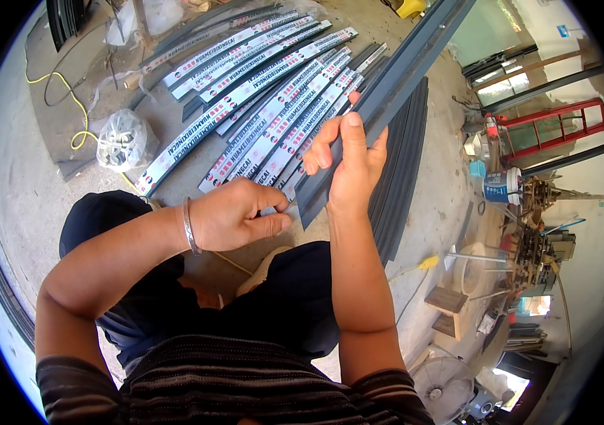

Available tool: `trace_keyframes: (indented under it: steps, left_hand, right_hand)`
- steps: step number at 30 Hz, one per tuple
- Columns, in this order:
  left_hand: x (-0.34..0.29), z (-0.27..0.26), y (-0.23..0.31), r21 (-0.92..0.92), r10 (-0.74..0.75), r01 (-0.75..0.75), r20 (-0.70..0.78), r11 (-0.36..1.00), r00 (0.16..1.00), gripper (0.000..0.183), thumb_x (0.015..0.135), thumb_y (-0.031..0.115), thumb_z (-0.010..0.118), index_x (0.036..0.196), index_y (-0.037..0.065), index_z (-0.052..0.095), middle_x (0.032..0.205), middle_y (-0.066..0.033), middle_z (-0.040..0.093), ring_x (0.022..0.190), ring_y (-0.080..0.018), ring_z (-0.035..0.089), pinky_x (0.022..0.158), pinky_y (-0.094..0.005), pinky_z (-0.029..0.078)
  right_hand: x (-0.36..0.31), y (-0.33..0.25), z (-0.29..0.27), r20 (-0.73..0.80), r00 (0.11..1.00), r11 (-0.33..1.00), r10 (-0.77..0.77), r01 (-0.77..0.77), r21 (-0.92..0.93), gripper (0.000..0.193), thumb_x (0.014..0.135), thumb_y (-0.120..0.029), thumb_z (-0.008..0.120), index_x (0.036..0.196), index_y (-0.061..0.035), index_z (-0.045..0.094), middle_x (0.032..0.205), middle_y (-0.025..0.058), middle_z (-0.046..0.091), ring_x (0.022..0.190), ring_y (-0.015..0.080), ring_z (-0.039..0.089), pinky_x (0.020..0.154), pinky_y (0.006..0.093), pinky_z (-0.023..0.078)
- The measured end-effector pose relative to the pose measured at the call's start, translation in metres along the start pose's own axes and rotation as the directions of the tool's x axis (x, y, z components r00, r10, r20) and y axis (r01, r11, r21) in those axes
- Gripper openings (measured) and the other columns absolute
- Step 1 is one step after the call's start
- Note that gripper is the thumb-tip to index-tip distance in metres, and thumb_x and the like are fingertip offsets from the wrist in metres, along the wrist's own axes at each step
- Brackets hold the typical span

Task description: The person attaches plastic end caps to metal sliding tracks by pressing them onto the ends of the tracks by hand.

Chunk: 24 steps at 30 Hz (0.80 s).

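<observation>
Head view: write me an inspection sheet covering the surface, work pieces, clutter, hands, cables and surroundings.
Surface: concrete floor, with stock laid on it.
Work pieces: a dark grey profile is held at a slant; strips with white printed film and plain dark profiles lie beyond and beside it.
Clutter: a clear plastic bag with contents too unclear to name.
Hands: right hand grips the held profile near its lower end; left hand is curled beside that end, its contents unclear.
Cables: a yellow cable runs loosely at left.
Surroundings: a red frame, a bucket and a fan at right.
</observation>
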<state>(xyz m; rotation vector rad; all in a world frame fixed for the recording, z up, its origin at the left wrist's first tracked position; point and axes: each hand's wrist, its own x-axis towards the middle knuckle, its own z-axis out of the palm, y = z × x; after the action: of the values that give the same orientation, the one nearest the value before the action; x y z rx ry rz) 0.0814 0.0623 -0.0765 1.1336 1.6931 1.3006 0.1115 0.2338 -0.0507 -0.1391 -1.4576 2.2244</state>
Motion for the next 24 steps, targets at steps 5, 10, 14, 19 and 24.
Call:
trace_keyframes:
  steps: [5,10,14,19,24]
  left_hand:
    - [0.000,0.000,0.006,0.023,-0.017,0.016,0.062,1.000,0.998,0.020,0.091,0.020,0.060,0.092,0.000,0.060,0.068,-0.0091,0.055,0.061,-0.0147,0.050,0.059,-0.0293,0.042]
    - [0.000,0.000,0.007,0.049,-0.017,0.011,0.120,0.999,0.993,0.019,0.091,0.019,0.060,0.093,0.000,0.060,0.070,-0.0118,0.058,0.061,-0.0194,0.055,0.060,-0.0314,0.044]
    - [0.002,-0.005,0.006,0.099,0.034,-0.046,0.125,0.994,0.992,0.018,0.091,0.018,0.060,0.095,0.001,0.060,0.073,-0.0126,0.060,0.065,-0.0220,0.059,0.063,-0.0318,0.046]
    - [0.003,-0.003,0.000,0.010,0.186,-0.186,0.009,0.982,0.982,0.014,0.090,0.018,0.060,0.094,0.004,0.060,0.063,-0.0140,0.055,0.054,-0.0294,0.052,0.056,-0.0356,0.042]
    - [0.001,-0.002,0.007,-0.011,0.123,-0.122,0.034,0.992,0.992,0.015,0.092,0.018,0.058,0.093,0.003,0.059,0.064,-0.0116,0.055,0.055,-0.0195,0.051,0.054,-0.0320,0.041]
  right_hand:
    - [-0.001,-0.004,0.001,0.060,0.997,0.998,0.049,-0.050,0.022,0.031,0.096,-0.018,0.048,0.124,-0.0071,0.042,0.066,0.0079,0.047,0.047,0.0135,0.043,0.039,0.0299,0.041]
    - [-0.003,-0.001,-0.002,0.054,0.989,0.988,0.140,-0.143,0.063,0.031,0.098,-0.020,0.046,0.126,-0.0074,0.044,0.065,0.0065,0.047,0.047,0.0117,0.042,0.039,0.0277,0.040]
    - [0.002,-0.003,-0.010,0.086,0.991,0.985,0.105,-0.116,0.125,0.030,0.099,-0.021,0.043,0.126,-0.0084,0.046,0.068,0.0046,0.048,0.047,0.0099,0.041,0.038,0.0263,0.038]
    - [0.004,-0.003,-0.015,0.101,0.985,0.933,0.141,-0.166,0.319,0.028,0.098,-0.020,0.046,0.126,-0.0141,0.049,0.069,0.0045,0.050,0.047,0.0104,0.042,0.039,0.0271,0.040]
    - [0.004,-0.003,-0.021,0.058,0.993,0.942,0.100,-0.114,0.316,0.029,0.100,-0.022,0.041,0.125,-0.0096,0.050,0.070,0.0007,0.046,0.050,0.0072,0.039,0.039,0.0224,0.035]
